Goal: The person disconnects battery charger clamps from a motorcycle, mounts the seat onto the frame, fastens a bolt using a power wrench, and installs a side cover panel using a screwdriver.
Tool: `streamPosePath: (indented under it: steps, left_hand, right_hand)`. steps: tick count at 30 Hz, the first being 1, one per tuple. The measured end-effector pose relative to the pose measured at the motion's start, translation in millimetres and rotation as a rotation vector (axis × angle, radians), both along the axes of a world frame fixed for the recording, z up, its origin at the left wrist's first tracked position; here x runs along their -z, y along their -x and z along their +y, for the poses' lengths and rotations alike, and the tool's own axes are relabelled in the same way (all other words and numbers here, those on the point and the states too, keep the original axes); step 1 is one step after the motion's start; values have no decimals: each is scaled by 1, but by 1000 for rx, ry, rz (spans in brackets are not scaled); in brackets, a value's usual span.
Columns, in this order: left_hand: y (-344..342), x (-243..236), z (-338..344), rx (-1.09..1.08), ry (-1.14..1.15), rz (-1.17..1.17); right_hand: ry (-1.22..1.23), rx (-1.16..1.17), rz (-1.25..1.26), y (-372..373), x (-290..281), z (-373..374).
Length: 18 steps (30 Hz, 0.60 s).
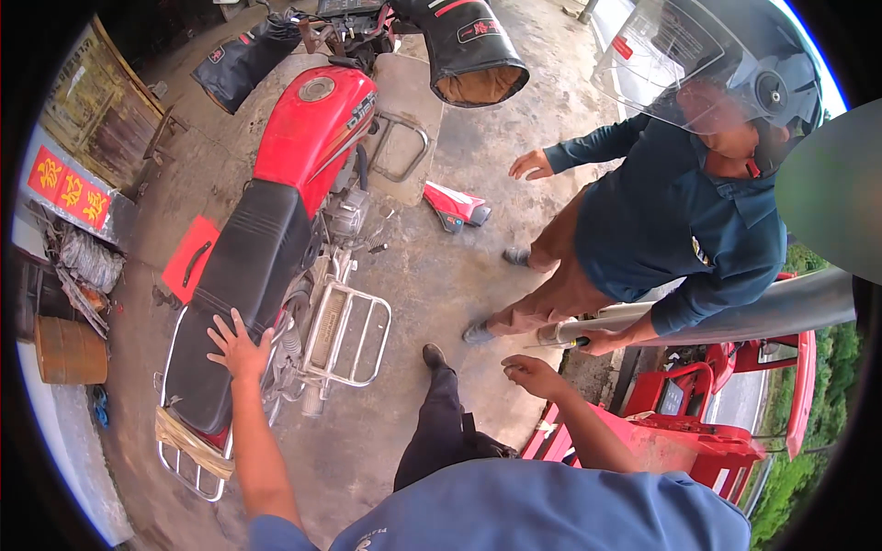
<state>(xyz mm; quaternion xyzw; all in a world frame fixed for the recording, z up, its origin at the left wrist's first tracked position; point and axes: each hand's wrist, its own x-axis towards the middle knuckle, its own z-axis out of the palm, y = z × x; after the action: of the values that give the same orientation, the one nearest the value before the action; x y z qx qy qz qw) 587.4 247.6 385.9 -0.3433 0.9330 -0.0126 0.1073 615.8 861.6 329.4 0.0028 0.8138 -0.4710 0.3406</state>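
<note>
A red motorcycle (299,119) with a long black seat (248,243) stands at my left. My left hand (241,349) lies open with spread fingers on the rear of that seat. In front of my body, my right hand (535,376) is closed with its fingers curled; what it holds, if anything, is hidden. Below the engine side, a silver metal guard frame (354,335) juts out from the motorcycle. A red and white side panel (452,207) lies on the ground beyond it. At the right, another person's hand (608,342) grips a screwdriver (581,342).
A person in a helmet (790,92) and dark shirt (666,216) stands close at my right. Behind them is a red vehicle (689,432). Left of the motorcycle are a red square thing (188,253) and a rusty drum (72,351). Black handlebar covers (467,55) stick out ahead.
</note>
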Motion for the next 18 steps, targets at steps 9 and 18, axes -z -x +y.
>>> streamPosePath:
  steps: [9, 18]
  left_hand:
    - [100, 92, -51, -48, 504, 101]
    - [210, 131, -165, 26, 149, 511]
  right_hand:
    - [189, 480, -553, 217, 146, -8]
    - [195, 865, -642, 438, 385, 26]
